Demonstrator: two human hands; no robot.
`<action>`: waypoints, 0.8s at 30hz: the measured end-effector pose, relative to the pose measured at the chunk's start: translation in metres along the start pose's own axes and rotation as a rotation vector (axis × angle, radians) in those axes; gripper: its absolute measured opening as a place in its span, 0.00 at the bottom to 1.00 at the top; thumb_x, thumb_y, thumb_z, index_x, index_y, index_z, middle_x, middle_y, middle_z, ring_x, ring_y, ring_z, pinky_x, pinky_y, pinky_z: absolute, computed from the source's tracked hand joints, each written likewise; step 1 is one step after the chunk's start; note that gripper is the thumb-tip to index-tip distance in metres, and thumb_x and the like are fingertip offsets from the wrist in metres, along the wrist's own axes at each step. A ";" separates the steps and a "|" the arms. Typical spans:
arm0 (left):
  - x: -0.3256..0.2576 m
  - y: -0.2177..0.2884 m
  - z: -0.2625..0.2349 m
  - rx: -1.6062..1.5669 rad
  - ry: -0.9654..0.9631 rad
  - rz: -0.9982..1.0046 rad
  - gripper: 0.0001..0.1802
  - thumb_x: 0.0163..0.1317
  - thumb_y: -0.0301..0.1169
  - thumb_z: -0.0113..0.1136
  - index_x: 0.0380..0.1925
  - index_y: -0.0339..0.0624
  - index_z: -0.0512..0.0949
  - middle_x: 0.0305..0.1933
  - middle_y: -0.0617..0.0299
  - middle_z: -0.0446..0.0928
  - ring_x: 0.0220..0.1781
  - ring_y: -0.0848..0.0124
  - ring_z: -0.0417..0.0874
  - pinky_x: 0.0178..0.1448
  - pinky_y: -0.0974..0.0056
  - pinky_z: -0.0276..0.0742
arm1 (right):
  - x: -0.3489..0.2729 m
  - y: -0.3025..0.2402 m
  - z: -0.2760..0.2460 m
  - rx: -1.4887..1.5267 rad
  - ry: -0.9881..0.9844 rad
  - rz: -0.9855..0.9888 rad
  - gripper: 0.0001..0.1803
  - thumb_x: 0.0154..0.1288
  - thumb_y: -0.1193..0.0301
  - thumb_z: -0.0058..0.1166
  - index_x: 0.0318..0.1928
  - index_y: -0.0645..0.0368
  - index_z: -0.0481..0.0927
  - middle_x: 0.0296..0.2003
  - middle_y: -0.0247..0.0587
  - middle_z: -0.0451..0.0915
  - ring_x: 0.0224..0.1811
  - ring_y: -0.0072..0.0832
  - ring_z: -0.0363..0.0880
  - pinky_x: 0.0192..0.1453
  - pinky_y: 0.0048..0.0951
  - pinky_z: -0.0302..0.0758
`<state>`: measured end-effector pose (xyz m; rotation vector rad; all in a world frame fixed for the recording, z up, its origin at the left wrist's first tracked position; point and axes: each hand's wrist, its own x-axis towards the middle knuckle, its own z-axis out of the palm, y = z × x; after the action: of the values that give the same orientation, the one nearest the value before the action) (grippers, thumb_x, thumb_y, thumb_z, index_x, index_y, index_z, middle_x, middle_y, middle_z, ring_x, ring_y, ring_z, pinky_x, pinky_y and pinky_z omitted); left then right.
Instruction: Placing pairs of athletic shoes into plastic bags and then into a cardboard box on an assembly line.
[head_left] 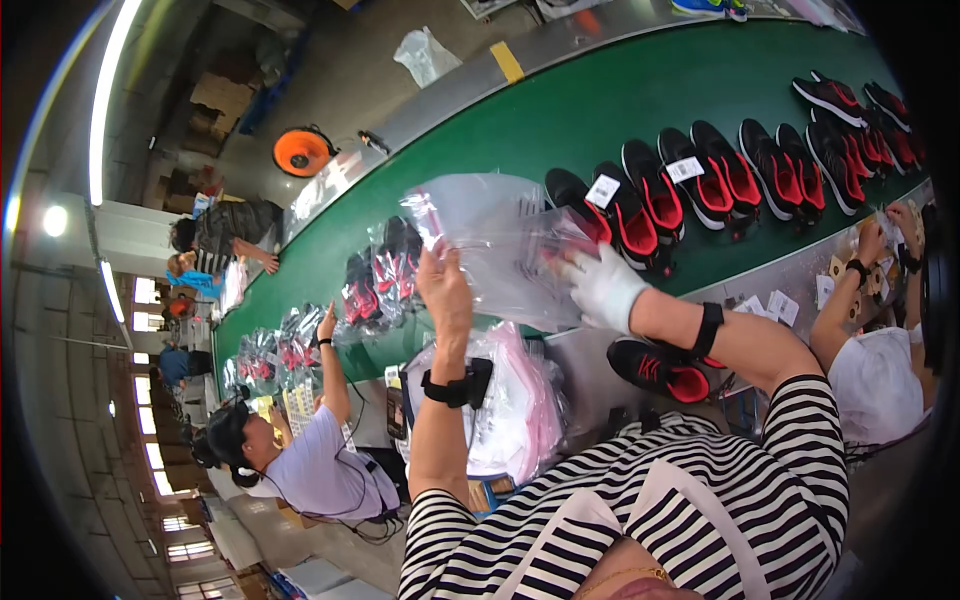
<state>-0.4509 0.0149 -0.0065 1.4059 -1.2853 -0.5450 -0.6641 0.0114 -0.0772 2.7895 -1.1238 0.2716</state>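
A clear plastic bag is spread out in front of me above the green conveyor belt. My bare left hand is closed on its left edge, fingers pointing up. At the bag's right side is my right hand in a white glove, its fingers bent and pressed on the plastic; a red patch shows blurred beside the fingertips. Just beyond that hand lies a black and red sneaker, partly hidden. Below my left hand sits a stack of clear and pinkish plastic bags.
Black and red sneakers line the belt on the right, some with white labels. Bagged shoes lie to the left. Another sneaker stands by my right forearm. Co-workers sit on both sides. An orange fan stands beyond.
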 end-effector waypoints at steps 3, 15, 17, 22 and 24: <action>-0.003 -0.017 -0.021 0.247 0.062 0.148 0.07 0.64 0.26 0.50 0.32 0.32 0.72 0.22 0.70 0.65 0.24 0.81 0.60 0.27 0.71 0.56 | 0.019 0.015 -0.034 0.073 -0.004 0.131 0.30 0.43 0.54 0.62 0.47 0.57 0.77 0.61 0.42 0.63 0.63 0.32 0.62 0.57 0.41 0.65; 0.046 -0.007 -0.063 0.009 0.067 -0.043 0.10 0.64 0.30 0.53 0.38 0.32 0.74 0.30 0.68 0.73 0.32 0.81 0.70 0.36 0.75 0.65 | 0.041 0.037 0.067 0.291 -0.302 0.387 0.35 0.44 0.38 0.55 0.48 0.47 0.75 0.37 0.48 0.77 0.44 0.40 0.74 0.47 0.36 0.67; 0.048 -0.017 -0.046 0.002 0.049 -0.083 0.11 0.64 0.30 0.53 0.39 0.31 0.73 0.33 0.66 0.73 0.37 0.77 0.71 0.41 0.72 0.68 | 0.044 0.008 0.105 0.220 -0.516 0.312 0.34 0.42 0.39 0.57 0.46 0.48 0.76 0.37 0.46 0.75 0.45 0.38 0.73 0.50 0.38 0.62; 0.052 -0.056 -0.049 0.009 0.038 -0.058 0.09 0.64 0.29 0.53 0.36 0.32 0.73 0.31 0.66 0.73 0.35 0.79 0.69 0.39 0.71 0.66 | 0.063 0.006 0.136 0.310 -0.442 0.373 0.26 0.48 0.44 0.57 0.35 0.52 0.80 0.35 0.45 0.73 0.40 0.40 0.74 0.41 0.39 0.72; 0.053 -0.063 -0.055 -0.016 0.110 -0.149 0.08 0.64 0.28 0.51 0.34 0.32 0.73 0.31 0.66 0.73 0.34 0.79 0.69 0.37 0.71 0.66 | 0.062 0.023 0.127 0.494 -0.281 0.421 0.27 0.49 0.42 0.54 0.34 0.52 0.81 0.36 0.48 0.73 0.39 0.42 0.75 0.40 0.40 0.73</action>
<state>-0.3625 -0.0222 -0.0300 1.5055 -1.0927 -0.5683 -0.6207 -0.0698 -0.1866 3.0358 -1.9547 0.2221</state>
